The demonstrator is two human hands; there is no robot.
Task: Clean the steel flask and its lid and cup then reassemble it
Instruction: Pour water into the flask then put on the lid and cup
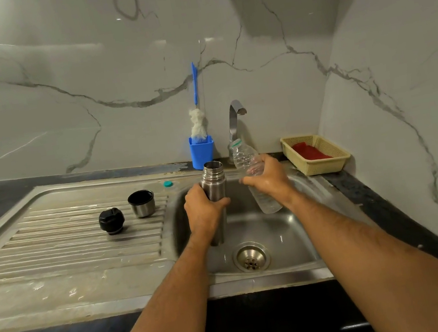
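My left hand (204,209) grips the steel flask (214,183) around its middle, holding it upright over the sink basin (279,230) with its mouth uncovered. My right hand (267,177) grips a clear plastic water bottle (245,158) just right of the flask, tilted with its neck toward the flask's mouth. The black lid (111,221) lies on the ribbed draining board (66,241). Beside it stands the steel cup (141,203), mouth up.
A small teal bottle cap (168,184) sits at the board's back edge. A blue holder (202,151) with a blue-handled bottle brush (198,117) stands behind the flask, next to the tap (234,117). A yellow basket (317,166) with a red cloth sits at the right corner.
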